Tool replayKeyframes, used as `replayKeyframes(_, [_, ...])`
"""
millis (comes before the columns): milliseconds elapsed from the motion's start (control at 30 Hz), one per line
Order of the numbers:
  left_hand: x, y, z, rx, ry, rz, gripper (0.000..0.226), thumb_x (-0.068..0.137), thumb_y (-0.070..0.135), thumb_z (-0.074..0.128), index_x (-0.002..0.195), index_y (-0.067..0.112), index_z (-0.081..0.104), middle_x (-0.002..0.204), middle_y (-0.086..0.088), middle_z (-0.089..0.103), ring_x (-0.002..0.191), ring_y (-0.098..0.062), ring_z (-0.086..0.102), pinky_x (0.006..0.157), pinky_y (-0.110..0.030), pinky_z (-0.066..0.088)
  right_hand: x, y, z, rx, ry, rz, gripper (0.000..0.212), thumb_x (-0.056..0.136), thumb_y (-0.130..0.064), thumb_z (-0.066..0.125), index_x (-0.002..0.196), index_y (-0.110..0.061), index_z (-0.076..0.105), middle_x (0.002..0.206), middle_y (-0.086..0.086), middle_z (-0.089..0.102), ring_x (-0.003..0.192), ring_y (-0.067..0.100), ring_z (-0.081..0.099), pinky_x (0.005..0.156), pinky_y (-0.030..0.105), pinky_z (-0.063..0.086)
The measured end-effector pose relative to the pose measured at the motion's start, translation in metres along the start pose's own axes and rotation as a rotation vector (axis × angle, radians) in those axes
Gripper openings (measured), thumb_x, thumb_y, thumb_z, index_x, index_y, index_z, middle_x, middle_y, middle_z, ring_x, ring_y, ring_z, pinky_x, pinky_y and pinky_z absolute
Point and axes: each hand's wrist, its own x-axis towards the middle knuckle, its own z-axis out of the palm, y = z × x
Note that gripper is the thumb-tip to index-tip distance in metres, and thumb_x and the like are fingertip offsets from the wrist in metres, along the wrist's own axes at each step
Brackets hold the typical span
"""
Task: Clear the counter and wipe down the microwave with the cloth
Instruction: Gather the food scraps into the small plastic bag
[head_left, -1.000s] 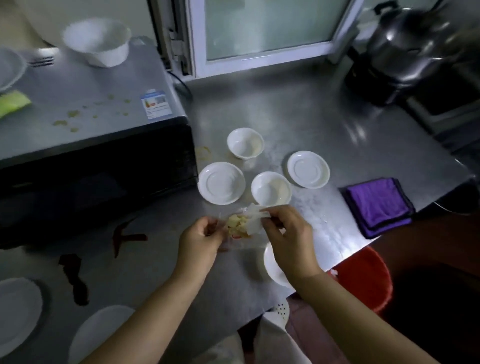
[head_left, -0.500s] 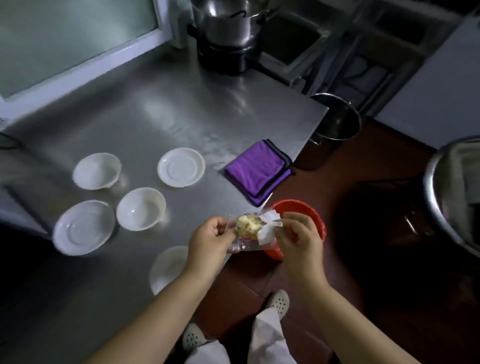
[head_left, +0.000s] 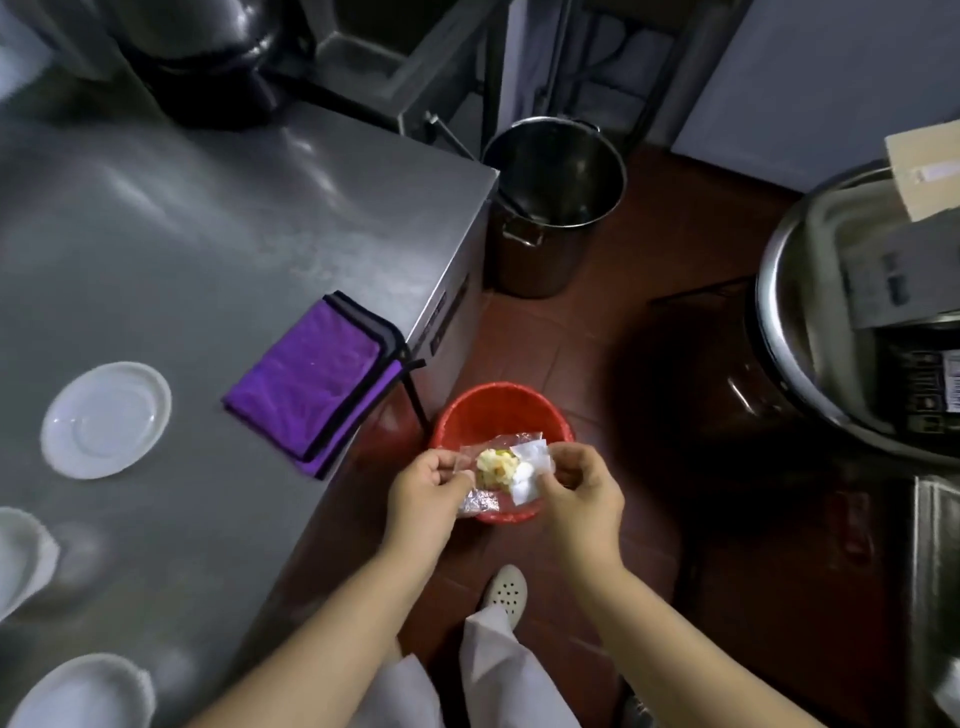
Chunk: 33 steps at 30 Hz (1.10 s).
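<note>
Pinching a clear wrapper (head_left: 485, 475) of yellow scraps between them, the left hand (head_left: 426, 493) and right hand (head_left: 579, 491) hold it over the red bin (head_left: 498, 410), beyond which the purple cloth (head_left: 317, 379) lies at the counter (head_left: 208, 218) edge, a pot (head_left: 550, 208) farther off.

Both hands, left hand (head_left: 423, 493) and right hand (head_left: 579, 496), pinch a clear wrapper (head_left: 501, 467) of yellowish scraps. It hangs over the red bin (head_left: 498, 410). Purple cloth (head_left: 317, 379) lies folded at the bench (head_left: 208, 234) edge.

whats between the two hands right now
A clear wrapper with yellowish food scraps, pinched by left hand and right hand over the red bin, head view.
</note>
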Motion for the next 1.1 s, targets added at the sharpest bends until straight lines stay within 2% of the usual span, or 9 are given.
replayKeyframes(100, [0.03,-0.014,0.025,0.04,-0.012,-0.045,0.018,0.082,-0.001,0.061,0.08,0.016,0.062,0.077,-0.009,0.068,0.071,-0.018,0.062,0.076,-0.051,0.054,0.033,0.021,0.003,0.006,0.029,0.081,0.028,0.078,0.0,0.063,0.096,-0.021,0.062,0.09,-0.006,0.065,0.082,0.01,0.062,0.073,0.025,0.053])
replayKeyframes(300, [0.12,-0.081,0.062,0.151,-0.033,-0.122,0.013,0.074,0.006,0.064,0.076,0.019,0.063,0.072,-0.007,0.068,0.07,-0.024,0.062,0.072,-0.048,0.054,0.101,0.093,0.032,-0.049,0.048,0.203,0.035,0.081,-0.001,0.062,0.107,-0.022,0.052,0.089,-0.01,0.059,0.075,0.0,0.056,0.061,0.011,0.043])
replayKeyframes(400, [0.177,-0.131,0.079,0.197,-0.046,-0.142,0.017,0.075,0.001,0.064,0.073,0.018,0.062,0.071,-0.009,0.067,0.069,-0.025,0.06,0.067,-0.036,0.049,0.139,0.147,0.058,-0.119,0.034,0.273,0.036,0.083,-0.002,0.059,0.112,-0.021,0.051,0.093,-0.009,0.057,0.075,0.003,0.056,0.063,0.017,0.044])
replayKeyframes(567, [0.252,-0.214,0.1,0.239,-0.058,-0.233,0.016,0.08,0.003,0.063,0.076,0.019,0.062,0.075,-0.006,0.065,0.072,-0.022,0.06,0.073,-0.049,0.055,0.19,0.24,0.103,-0.256,-0.003,0.322,0.038,0.085,-0.007,0.058,0.121,-0.017,0.051,0.096,-0.005,0.057,0.086,0.015,0.056,0.083,0.035,0.052])
replayKeyframes(633, [0.276,-0.24,0.107,0.231,-0.056,-0.25,0.013,0.081,0.003,0.061,0.087,0.014,0.065,0.079,-0.007,0.065,0.073,-0.021,0.059,0.071,-0.043,0.054,0.207,0.273,0.121,-0.276,-0.014,0.324,0.038,0.086,-0.007,0.058,0.122,-0.016,0.05,0.095,-0.003,0.059,0.086,0.016,0.056,0.083,0.034,0.051])
replayKeyframes(733, [0.309,-0.27,0.114,0.327,-0.098,-0.264,0.042,0.083,0.007,0.063,0.124,0.009,0.056,0.102,-0.006,0.064,0.092,-0.023,0.06,0.08,-0.029,0.046,0.231,0.308,0.142,-0.307,-0.031,0.327,0.039,0.086,-0.007,0.058,0.123,-0.013,0.048,0.109,0.003,0.058,0.098,0.023,0.059,0.082,0.028,0.044])
replayKeyframes(833, [0.328,-0.286,0.114,0.554,-0.139,-0.264,0.061,0.083,0.014,0.063,0.139,0.021,0.039,0.125,-0.01,0.056,0.108,-0.029,0.057,0.093,-0.033,0.046,0.245,0.327,0.147,-0.439,-0.049,0.295,0.039,0.086,-0.007,0.055,0.125,-0.01,0.048,0.126,0.008,0.049,0.109,0.029,0.054,0.087,0.033,0.043])
replayKeyframes(967, [0.319,-0.272,0.109,0.576,-0.124,-0.238,0.035,0.081,0.009,0.062,0.115,0.019,0.057,0.113,-0.01,0.061,0.095,-0.023,0.06,0.086,-0.031,0.048,0.244,0.314,0.13,-0.595,-0.093,0.234,0.033,0.085,-0.008,0.051,0.116,-0.017,0.056,0.12,0.005,0.055,0.102,0.027,0.058,0.083,0.034,0.047])
replayKeyframes(1100, [0.28,-0.218,0.103,0.496,-0.122,-0.237,0.019,0.081,0.005,0.057,0.082,0.025,0.059,0.093,-0.005,0.068,0.072,-0.018,0.059,0.066,-0.023,0.044,0.228,0.255,0.1,-0.695,-0.129,0.18,0.027,0.086,-0.011,0.048,0.107,-0.022,0.062,0.108,0.002,0.066,0.096,0.026,0.062,0.073,0.028,0.045])
